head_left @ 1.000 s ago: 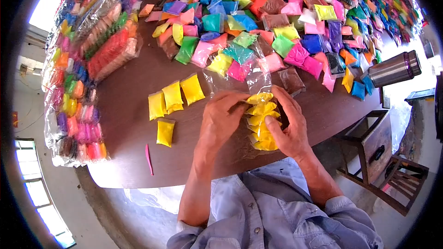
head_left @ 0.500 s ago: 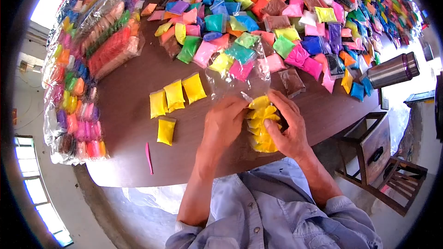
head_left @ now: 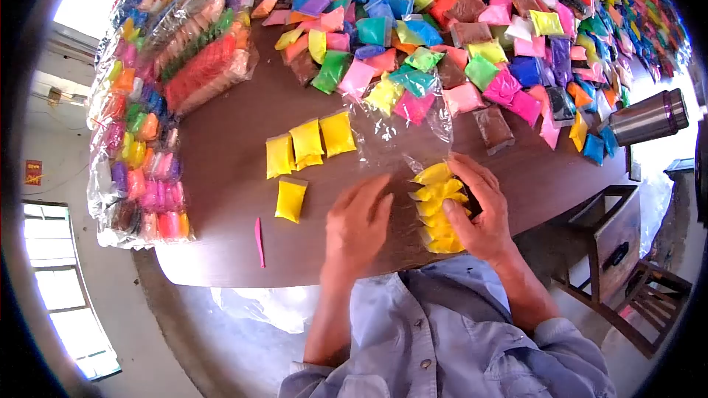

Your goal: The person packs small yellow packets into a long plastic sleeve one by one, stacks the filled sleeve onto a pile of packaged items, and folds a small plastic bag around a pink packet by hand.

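A row of overlapping yellow packets (head_left: 436,210) lies near the table's front edge, with clear plastic around it. My right hand (head_left: 483,210) grips the row from its right side, thumb on top and fingers curled round the far end. To the left of the row, my left hand (head_left: 360,217) is lifted and slightly blurred, its thumb and fingers apart and nothing in them. Beyond both hands lies a clear plastic bag (head_left: 398,133). Several loose yellow packets, among them a single yellow packet (head_left: 290,200), lie left of my left hand.
A large heap of coloured packets (head_left: 442,29) covers the far side of the table (head_left: 221,177). Bagged coloured packets (head_left: 210,74) line the left edge. A pink plastic tool (head_left: 259,243) lies at front left. A steel flask (head_left: 649,118) and a wooden stool (head_left: 616,250) are at right.
My left hand has moved away from the yellow row, leftward, and its fingers have spread. My right hand still grips the row. The whole view has shifted slightly.
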The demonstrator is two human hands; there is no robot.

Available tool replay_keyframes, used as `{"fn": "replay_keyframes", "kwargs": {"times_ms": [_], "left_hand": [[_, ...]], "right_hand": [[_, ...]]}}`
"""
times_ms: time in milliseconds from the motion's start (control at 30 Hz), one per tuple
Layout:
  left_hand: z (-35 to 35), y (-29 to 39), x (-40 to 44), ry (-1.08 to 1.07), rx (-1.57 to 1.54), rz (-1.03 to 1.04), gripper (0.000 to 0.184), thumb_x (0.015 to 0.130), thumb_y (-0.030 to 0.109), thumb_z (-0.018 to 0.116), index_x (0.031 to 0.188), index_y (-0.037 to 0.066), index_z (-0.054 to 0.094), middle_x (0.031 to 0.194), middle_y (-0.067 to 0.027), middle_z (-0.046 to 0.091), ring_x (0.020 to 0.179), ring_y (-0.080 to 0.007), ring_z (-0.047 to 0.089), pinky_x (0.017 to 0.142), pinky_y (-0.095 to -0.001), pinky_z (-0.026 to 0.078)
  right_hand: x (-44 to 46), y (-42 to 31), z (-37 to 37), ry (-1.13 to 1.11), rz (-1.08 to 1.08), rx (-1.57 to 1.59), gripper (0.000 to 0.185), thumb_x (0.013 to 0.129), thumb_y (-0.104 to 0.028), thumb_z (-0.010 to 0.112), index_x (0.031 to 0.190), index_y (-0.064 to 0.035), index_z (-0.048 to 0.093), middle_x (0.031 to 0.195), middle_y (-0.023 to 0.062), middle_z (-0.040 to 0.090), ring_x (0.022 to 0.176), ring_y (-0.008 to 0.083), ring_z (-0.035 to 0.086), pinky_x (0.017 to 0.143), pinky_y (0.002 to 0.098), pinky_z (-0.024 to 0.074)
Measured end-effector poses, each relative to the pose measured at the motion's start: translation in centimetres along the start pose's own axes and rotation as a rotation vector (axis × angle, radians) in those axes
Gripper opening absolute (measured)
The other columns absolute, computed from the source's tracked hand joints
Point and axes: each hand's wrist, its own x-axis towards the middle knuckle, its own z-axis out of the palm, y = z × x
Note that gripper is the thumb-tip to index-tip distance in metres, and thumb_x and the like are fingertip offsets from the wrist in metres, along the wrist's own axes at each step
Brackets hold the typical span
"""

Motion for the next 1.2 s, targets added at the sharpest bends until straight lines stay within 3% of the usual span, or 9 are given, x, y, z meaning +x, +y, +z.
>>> {"fn": "replay_keyframes", "kwargs": {"times_ms": [67, 133, 167, 233, 367, 567, 733, 833, 1200], "left_hand": [[-2.4, -0.2, -0.8, 0.058, 0.057, -0.184, 0.028, 0.092, 0.006, 0.076, 0.119, 0.005, 0.075, 0.117, -0.0148, 0.075, 0.097, -0.0327, 0.075, 0.081, -0.0368, 0.061], [-4.8, -2.4, -1.5, 0.208, 0.146, -0.262, 0.027, 0.092, 0.008, 0.077, 0.119, 0.004, 0.077, 0.114, -0.0117, 0.077, 0.089, -0.0204, 0.074, 0.078, -0.0332, 0.062], [-6.1, -3.6, -1.5, 0.211, 0.149, -0.263, 0.027, 0.092, 0.008, 0.077, 0.119, 0.004, 0.077, 0.114, -0.0117, 0.077, 0.089, -0.0204, 0.074, 0.078, -0.0332, 0.062], [-8.2, -5.5, -1.5, 0.304, 0.501, -0.355, 0.032, 0.094, 0.014, 0.077, 0.125, 0.006, 0.075, 0.116, -0.0120, 0.076, 0.088, -0.0207, 0.073, 0.077, -0.0329, 0.061], [-9.3, -5.8, -0.9, 0.205, 0.529, -0.454, 0.039, 0.094, 0.017, 0.077, 0.132, 0.006, 0.071, 0.117, -0.0135, 0.076, 0.088, -0.0206, 0.072, 0.076, -0.0332, 0.061], [-9.5, -5.3, -2.0, 0.136, 0.279, -0.518, 0.042, 0.088, 0.013, 0.080, 0.127, 0.001, 0.071, 0.116, -0.0140, 0.074, 0.087, -0.0179, 0.070, 0.078, -0.0329, 0.059], [-8.6, -3.7, -2.4, 0.135, -0.015, -0.468, 0.037, 0.089, 0.014, 0.079, 0.123, 0.001, 0.071, 0.092, -0.0057, 0.070, 0.077, -0.0114, 0.064, 0.070, -0.0289, 0.055], [-7.2, -1.2, -0.7, 0.108, -0.219, -0.483, 0.032, 0.089, 0.015, 0.079, 0.116, 0.000, 0.071, 0.089, -0.0050, 0.070, 0.071, -0.0092, 0.062, 0.064, -0.0274, 0.053], [1.1, -1.5, 3.2, -0.054, -0.497, -0.311, 0.022, 0.095, 0.002, 0.075, 0.115, -0.002, 0.069, 0.093, -0.0040, 0.072, 0.073, -0.0087, 0.067, 0.060, -0.0229, 0.053]], "right_hand": [[-0.2, 0.0, 0.1, 0.005, 0.005, -0.012, 0.053, 0.088, -0.014, 0.070, 0.140, -0.0033, 0.063, 0.143, 0.0176, 0.063, 0.130, 0.0358, 0.058, 0.114, 0.0457, 0.0421], [-0.2, 0.0, 0.2, 0.007, 0.006, -0.006, 0.053, 0.089, -0.015, 0.071, 0.140, -0.0035, 0.063, 0.143, 0.0176, 0.063, 0.130, 0.0358, 0.058, 0.114, 0.0459, 0.0419], [-0.2, 0.1, 0.1, 0.006, 0.005, -0.009, 0.053, 0.089, -0.016, 0.071, 0.140, -0.0037, 0.063, 0.143, 0.0176, 0.063, 0.131, 0.0358, 0.058, 0.114, 0.0460, 0.0418], [-0.2, 0.1, 0.1, 0.005, 0.000, -0.009, 0.053, 0.089, -0.016, 0.071, 0.141, -0.0039, 0.063, 0.143, 0.0176, 0.063, 0.131, 0.0358, 0.058, 0.114, 0.0460, 0.0416], [-0.2, 0.2, 0.1, 0.009, -0.004, 0.000, 0.054, 0.089, -0.016, 0.072, 0.141, -0.0041, 0.063, 0.143, 0.0177, 0.063, 0.132, 0.0357, 0.058, 0.115, 0.0458, 0.0414], [-0.4, 0.3, 0.3, 0.025, 0.018, 0.025, 0.054, 0.088, -0.015, 0.072, 0.140, -0.0040, 0.063, 0.142, 0.0175, 0.064, 0.131, 0.0349, 0.059, 0.115, 0.0457, 0.0415], [-0.4, 0.3, 0.4, 0.034, 0.019, 0.031, 0.053, 0.088, -0.014, 0.072, 0.139, -0.0039, 0.064, 0.142, 0.0176, 0.064, 0.131, 0.0349, 0.059, 0.115, 0.0454, 0.0416], [-0.4, 0.2, 0.4, 0.040, 0.023, 0.040, 0.052, 0.088, -0.014, 0.072, 0.139, -0.0038, 0.064, 0.142, 0.0177, 0.064, 0.131, 0.0351, 0.059, 0.114, 0.0453, 0.0421], [-0.1, 0.4, 0.4, 0.077, 0.054, 0.068, 0.056, 0.090, -0.016, 0.072, 0.143, -0.0018, 0.060, 0.145, 0.0199, 0.061, 0.134, 0.0364, 0.058, 0.115, 0.0443, 0.0427]]}}
